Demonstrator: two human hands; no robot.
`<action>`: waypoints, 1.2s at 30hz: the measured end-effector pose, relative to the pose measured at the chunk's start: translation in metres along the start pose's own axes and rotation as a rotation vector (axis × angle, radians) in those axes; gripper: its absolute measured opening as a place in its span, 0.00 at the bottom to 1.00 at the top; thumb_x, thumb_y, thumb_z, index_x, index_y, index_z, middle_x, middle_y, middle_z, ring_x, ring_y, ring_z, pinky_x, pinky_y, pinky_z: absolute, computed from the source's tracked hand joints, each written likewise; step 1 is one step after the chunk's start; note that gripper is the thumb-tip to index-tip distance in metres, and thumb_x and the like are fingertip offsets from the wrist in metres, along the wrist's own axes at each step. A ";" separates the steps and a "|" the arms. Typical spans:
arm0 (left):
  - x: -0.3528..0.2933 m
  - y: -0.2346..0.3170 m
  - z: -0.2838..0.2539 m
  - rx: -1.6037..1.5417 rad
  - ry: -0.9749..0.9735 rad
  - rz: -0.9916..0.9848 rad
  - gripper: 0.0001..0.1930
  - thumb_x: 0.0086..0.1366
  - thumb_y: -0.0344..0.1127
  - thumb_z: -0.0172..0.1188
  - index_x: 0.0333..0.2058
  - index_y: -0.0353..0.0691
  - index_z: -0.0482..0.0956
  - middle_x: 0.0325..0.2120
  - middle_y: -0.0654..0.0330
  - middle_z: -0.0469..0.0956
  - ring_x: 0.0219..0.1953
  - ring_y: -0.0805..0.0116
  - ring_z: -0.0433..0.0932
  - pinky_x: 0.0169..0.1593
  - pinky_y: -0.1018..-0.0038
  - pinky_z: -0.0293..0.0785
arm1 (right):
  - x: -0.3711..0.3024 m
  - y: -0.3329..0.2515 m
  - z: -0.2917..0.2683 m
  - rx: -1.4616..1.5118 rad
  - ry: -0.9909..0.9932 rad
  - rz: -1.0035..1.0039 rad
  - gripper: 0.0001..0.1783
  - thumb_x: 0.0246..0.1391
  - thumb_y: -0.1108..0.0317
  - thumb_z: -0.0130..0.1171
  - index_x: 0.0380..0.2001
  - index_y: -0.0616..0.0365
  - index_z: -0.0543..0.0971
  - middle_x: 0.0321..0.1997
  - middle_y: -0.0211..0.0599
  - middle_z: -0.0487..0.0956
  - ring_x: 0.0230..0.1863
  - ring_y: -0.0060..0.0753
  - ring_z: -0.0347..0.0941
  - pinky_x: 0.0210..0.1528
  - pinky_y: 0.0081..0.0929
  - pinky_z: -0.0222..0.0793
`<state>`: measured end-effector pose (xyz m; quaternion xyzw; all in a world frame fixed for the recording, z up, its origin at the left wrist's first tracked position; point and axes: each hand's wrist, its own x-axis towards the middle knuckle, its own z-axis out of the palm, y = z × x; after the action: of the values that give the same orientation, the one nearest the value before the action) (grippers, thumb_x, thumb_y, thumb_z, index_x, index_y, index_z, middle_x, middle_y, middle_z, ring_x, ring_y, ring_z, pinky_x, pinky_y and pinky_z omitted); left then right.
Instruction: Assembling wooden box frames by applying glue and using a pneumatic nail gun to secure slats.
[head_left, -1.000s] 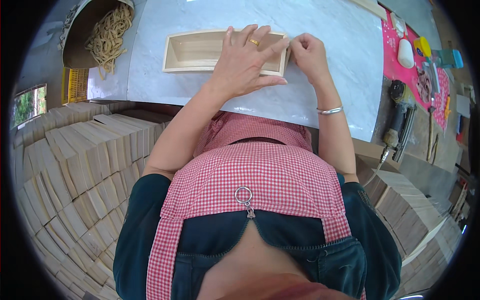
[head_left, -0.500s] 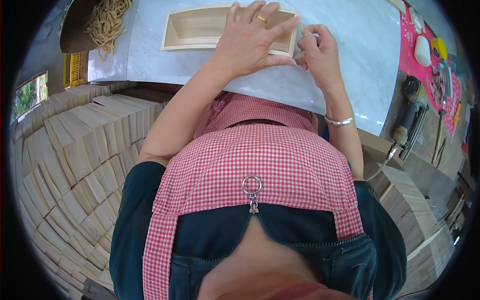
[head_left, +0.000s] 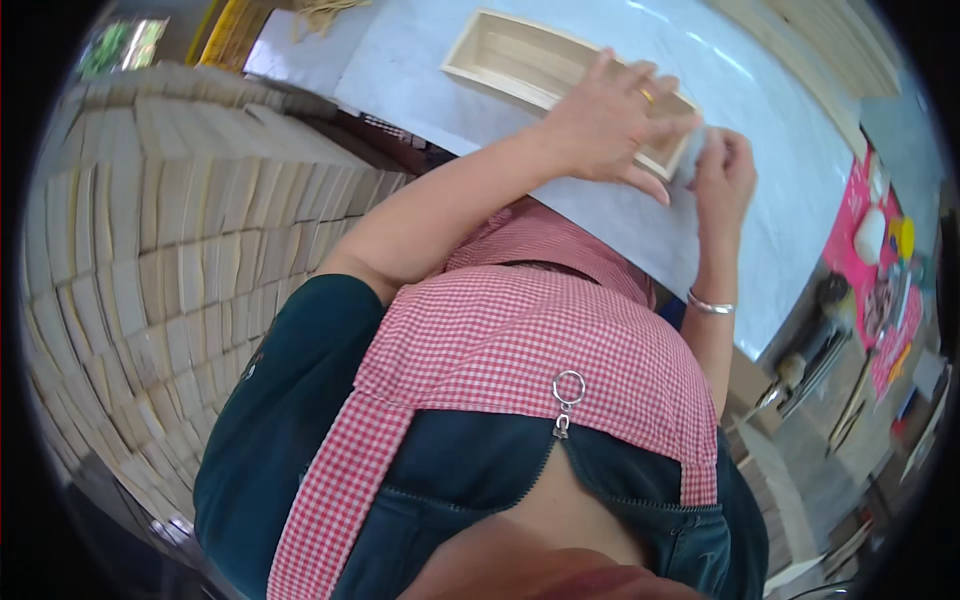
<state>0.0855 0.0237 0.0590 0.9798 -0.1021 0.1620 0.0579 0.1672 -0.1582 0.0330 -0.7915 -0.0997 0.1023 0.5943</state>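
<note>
An open, shallow, pale wooden box [head_left: 530,45] lies slantwise on the light marbled tabletop [head_left: 400,75]. Across its right end spreads my left hand [head_left: 610,115], thumb at the near side and fingers reaching over toward the far wall, holding it. A gold-coloured ring is on one of its fingers. My right hand [head_left: 724,180], a silver bracelet at its wrist, is curled against the box's right end wall. Its fingertips are pressed together, and whatever they pinch is blurred and too small to name.
Tall stacks of wooden pieces [head_left: 180,240] fill the left side. A yellow crate [head_left: 232,35] and tan strips [head_left: 325,15] are at upper left, long boards [head_left: 830,45] at upper right. On the right are a pink cloth [head_left: 853,215], a white bottle [head_left: 870,235] and a dark hand tool [head_left: 828,305].
The whole view has turned, so the box and both hands appear farther right and tilted. My left hand stays on the box; my right hand remains curled at its end.
</note>
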 end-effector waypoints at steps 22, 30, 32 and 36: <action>-0.130 0.034 -0.024 -0.004 -0.343 -0.468 0.09 0.57 0.37 0.56 0.29 0.44 0.85 0.28 0.57 0.83 0.33 0.52 0.78 0.62 0.39 0.60 | -0.048 0.008 0.070 -0.109 -0.416 -0.435 0.15 0.63 0.62 0.56 0.37 0.66 0.81 0.30 0.43 0.81 0.29 0.34 0.71 0.37 0.28 0.72; -0.165 0.001 -0.077 -0.135 -0.409 -0.251 0.08 0.63 0.41 0.61 0.38 0.47 0.82 0.40 0.62 0.82 0.51 0.61 0.76 0.71 0.42 0.48 | -0.036 -0.027 0.091 -0.028 -0.462 -0.113 0.19 0.61 0.56 0.61 0.29 0.65 0.78 0.21 0.34 0.77 0.22 0.28 0.71 0.26 0.27 0.70; -0.163 -0.002 -0.076 -0.132 -0.418 -0.218 0.08 0.63 0.40 0.63 0.38 0.46 0.82 0.41 0.61 0.81 0.53 0.60 0.76 0.71 0.45 0.51 | -0.023 -0.019 0.096 -0.070 -0.419 -0.138 0.20 0.60 0.54 0.62 0.32 0.65 0.78 0.22 0.35 0.78 0.23 0.30 0.72 0.28 0.28 0.71; -0.163 0.002 -0.070 -0.195 -0.346 -0.175 0.07 0.64 0.39 0.61 0.35 0.43 0.81 0.37 0.60 0.79 0.50 0.59 0.76 0.69 0.51 0.56 | 0.011 -0.016 0.097 -0.115 -0.286 -0.203 0.25 0.61 0.53 0.61 0.48 0.66 0.78 0.25 0.38 0.80 0.25 0.36 0.76 0.32 0.31 0.73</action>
<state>-0.0871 0.0619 0.0717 0.9879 -0.0403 -0.0247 0.1478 0.1502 -0.0610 0.0216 -0.7875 -0.2681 0.1475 0.5349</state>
